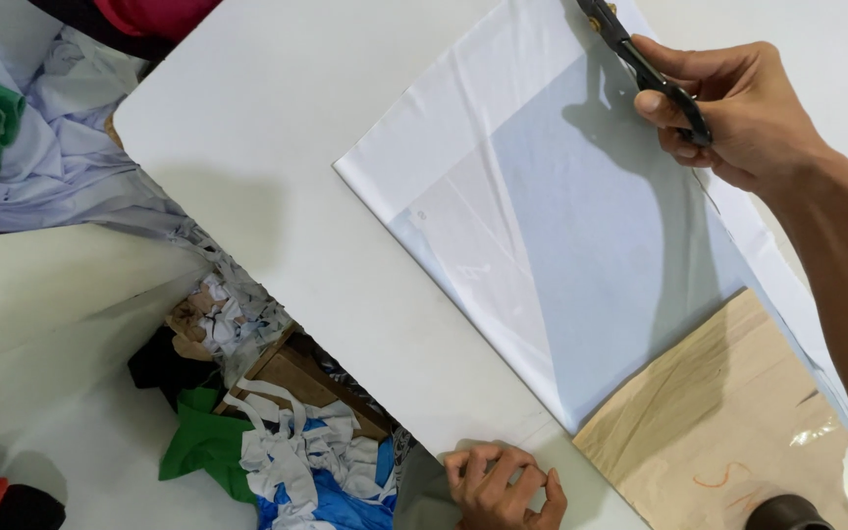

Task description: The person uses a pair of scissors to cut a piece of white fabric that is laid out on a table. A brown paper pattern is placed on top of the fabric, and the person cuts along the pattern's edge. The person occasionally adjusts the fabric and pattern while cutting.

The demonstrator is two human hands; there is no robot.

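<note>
At the far right of the white table [277, 118], the right hand [738, 113] grips a pair of black scissors [645, 69], fingers curled through and around the handles, thumb on top, the blades pointing away toward the far edge. Whether the blades stand apart or together I cannot tell; their tips run out of view. Under them lies a folded sheet of white fabric [542, 226] laid over a brown cardboard pattern [728, 422], whose near right corner shows bare. The right forearm comes in from the right, wrist bent down to the cloth.

The left hand [504, 486] rests at the near table edge, fingers curled into a loose fist, well apart from the fabric. That seems the main risk: with nothing pinning the cloth, it may slide or bunch off the pattern. Scraps of white, blue and green cloth [296, 461] lie below the table on the near left.
</note>
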